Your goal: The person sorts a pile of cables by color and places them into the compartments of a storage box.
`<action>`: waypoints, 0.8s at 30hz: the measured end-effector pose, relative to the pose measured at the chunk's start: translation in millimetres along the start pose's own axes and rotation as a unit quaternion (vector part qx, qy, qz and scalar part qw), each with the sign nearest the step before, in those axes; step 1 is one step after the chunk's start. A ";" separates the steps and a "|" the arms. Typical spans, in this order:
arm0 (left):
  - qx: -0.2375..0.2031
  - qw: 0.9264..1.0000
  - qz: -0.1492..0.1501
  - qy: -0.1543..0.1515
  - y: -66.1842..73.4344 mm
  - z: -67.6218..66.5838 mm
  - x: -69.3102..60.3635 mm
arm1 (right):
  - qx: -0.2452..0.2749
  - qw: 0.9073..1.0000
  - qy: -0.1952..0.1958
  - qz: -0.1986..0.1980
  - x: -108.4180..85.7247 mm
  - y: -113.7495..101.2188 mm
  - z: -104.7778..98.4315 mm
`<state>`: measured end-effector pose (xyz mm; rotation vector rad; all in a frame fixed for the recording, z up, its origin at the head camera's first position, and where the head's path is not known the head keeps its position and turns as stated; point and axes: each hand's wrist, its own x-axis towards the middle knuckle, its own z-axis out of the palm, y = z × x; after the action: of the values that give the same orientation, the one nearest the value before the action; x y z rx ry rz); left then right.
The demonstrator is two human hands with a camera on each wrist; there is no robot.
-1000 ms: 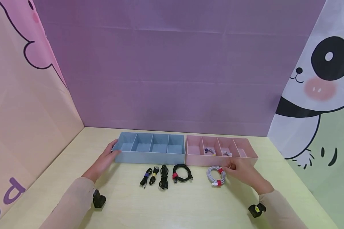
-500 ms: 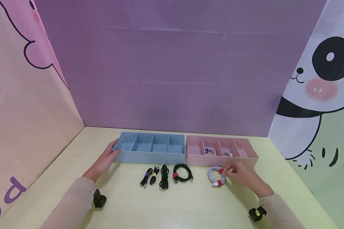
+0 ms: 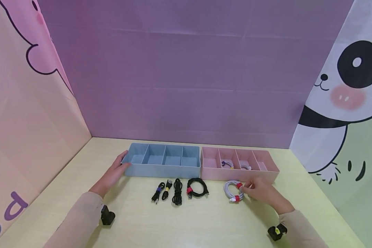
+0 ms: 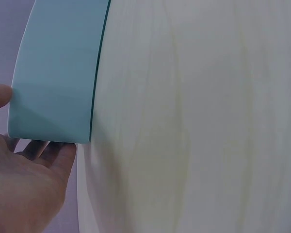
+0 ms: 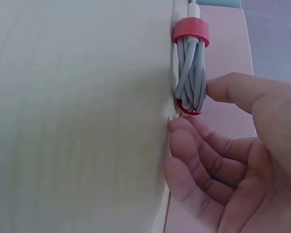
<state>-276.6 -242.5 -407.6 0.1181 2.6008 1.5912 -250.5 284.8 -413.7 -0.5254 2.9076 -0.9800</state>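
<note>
Left hand (image 3: pixel 112 175): gripped the blue box (image 3: pixel 161 171) by its end. Right hand (image 3: pixel 261 191): half curled, thumb touched the gray cable (image 3: pixel 226 190) on the desk (image 3: pixel 179 224) before the pink box (image 3: pixel 218 175); we could not confirm a pinch. Risk, we judged: slipping, were only its edge caught.

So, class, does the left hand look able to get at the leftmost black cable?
Probably yes: only bare table seems to lie between the left hand and that cable, though it may first need to release the blue box.

A creased purple backdrop (image 3: pixel 186 75) stood behind the pale wood-grained tabletop (image 3: pixel 186 227), between a cream cartoon-printed panel (image 3: pixel 31 120) and a white-and-green panda-printed panel (image 3: pixel 344 103).
</note>
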 end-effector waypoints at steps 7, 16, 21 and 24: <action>0.003 1.000 0.003 0.000 -0.7 0.0 -1.1 | 0.019 0.999 -0.024 0.017 1.7 0.5 2.8; -0.003 1.000 0.005 0.002 -1.1 -0.2 -1.1 | 0.033 0.997 -0.042 0.059 4.2 -5.0 4.1; -0.010 1.000 0.009 0.003 -1.4 0.1 -0.4 | 0.039 0.996 -0.040 0.069 5.0 -5.3 5.5; -0.010 1.000 0.012 0.004 -1.3 0.1 -0.2 | 0.043 0.996 -0.035 0.067 4.7 -5.5 6.1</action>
<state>-276.4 -243.1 -408.7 0.1410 2.5979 1.6292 -252.4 275.6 -415.0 -0.3476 2.7825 -1.0394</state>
